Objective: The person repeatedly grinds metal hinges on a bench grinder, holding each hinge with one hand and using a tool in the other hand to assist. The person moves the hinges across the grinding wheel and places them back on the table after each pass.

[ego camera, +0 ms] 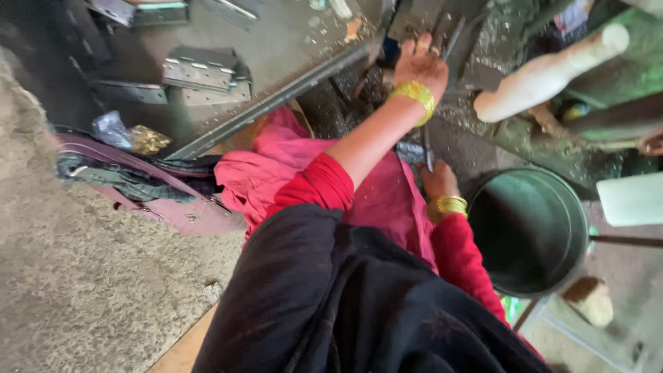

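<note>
- Crinkled wrapper (148,139), gold-yellow w/ a clear bit beside it, lies on the floor at left, just by the long metal bar (276,97); no print readable.
- White cloth-wrapped roll (552,72) upper right, tilted; pale block (632,199) at right edge.
- Stack of punched metal plates (204,69) upper left on grey floor, well apart from both hands.
- Metal bar runs diagonally, low left to upper right; its far end comes near the left hand.
- Green bucket (528,231) just right of the right hand, rim close to the wrist; little room betw. them. Open floor mostly lower left.
- Left hand (420,63): arm stretched fwd, yellow bangle (413,95) at wrist, fingers spread wide, resting on dark metal pieces (449,31) on the gritty ground.
- Right hand (438,181): close to the lap, bangle on wrist, closed round a thin metal strip (427,148) that stands about upright betw. the two arms.
- Red sleeves, pink cloth (276,173) over the lap.
</note>
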Demonstrator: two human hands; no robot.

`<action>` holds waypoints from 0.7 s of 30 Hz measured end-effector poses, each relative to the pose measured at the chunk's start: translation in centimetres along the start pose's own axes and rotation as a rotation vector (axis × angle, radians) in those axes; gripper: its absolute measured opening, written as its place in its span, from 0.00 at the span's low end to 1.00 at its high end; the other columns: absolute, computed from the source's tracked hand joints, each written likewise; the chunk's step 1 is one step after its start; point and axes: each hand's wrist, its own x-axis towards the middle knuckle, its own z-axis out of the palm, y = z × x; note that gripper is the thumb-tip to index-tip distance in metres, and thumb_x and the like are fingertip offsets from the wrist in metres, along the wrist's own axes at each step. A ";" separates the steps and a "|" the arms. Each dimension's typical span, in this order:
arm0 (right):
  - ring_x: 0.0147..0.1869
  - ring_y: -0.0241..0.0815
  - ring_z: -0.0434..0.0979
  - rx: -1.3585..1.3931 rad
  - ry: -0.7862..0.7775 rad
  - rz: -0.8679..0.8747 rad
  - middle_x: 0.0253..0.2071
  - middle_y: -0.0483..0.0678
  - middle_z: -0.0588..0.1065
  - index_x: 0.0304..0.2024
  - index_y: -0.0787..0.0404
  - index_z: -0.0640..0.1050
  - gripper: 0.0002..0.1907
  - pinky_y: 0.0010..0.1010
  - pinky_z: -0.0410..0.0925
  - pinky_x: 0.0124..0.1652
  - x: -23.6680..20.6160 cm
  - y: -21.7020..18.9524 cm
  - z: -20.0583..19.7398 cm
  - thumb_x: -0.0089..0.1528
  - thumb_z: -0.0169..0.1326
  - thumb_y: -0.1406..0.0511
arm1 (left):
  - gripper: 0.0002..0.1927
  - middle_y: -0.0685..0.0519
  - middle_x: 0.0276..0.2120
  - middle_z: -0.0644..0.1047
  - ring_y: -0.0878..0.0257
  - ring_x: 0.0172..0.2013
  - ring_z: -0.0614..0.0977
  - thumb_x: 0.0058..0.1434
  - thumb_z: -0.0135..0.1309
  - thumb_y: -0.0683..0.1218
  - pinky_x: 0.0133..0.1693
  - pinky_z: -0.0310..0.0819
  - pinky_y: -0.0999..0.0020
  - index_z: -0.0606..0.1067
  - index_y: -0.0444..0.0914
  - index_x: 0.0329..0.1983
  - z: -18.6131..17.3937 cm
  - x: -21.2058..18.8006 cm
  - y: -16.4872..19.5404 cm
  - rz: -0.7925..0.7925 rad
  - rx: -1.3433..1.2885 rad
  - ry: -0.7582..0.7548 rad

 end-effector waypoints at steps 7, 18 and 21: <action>0.48 0.73 0.77 0.082 0.093 -0.059 0.41 0.69 0.77 0.43 0.68 0.75 0.17 0.57 0.70 0.43 -0.5 -0.2 1.7 0.66 0.52 0.58 | 0.15 0.52 0.58 0.75 0.55 0.67 0.62 0.63 0.46 0.45 0.58 0.55 0.52 0.81 0.42 0.47 1.2 0.1 0.1 -0.025 -0.029 0.145; 0.44 0.72 0.79 -0.026 0.061 -0.076 0.38 0.70 0.77 0.42 0.70 0.76 0.18 0.58 0.71 0.41 0.0 -0.1 1.0 0.62 0.56 0.58 | 0.16 0.51 0.59 0.76 0.58 0.65 0.65 0.60 0.43 0.44 0.58 0.56 0.54 0.81 0.42 0.44 1.6 3.5 0.7 -0.072 0.068 0.309; 0.44 0.72 0.79 -0.037 -0.004 -0.017 0.38 0.71 0.77 0.40 0.70 0.77 0.19 0.58 0.71 0.41 -0.2 -0.3 1.0 0.62 0.59 0.57 | 0.16 0.53 0.57 0.77 0.57 0.69 0.62 0.67 0.43 0.47 0.62 0.54 0.53 0.81 0.44 0.46 1.7 4.2 0.9 -0.050 -0.023 0.164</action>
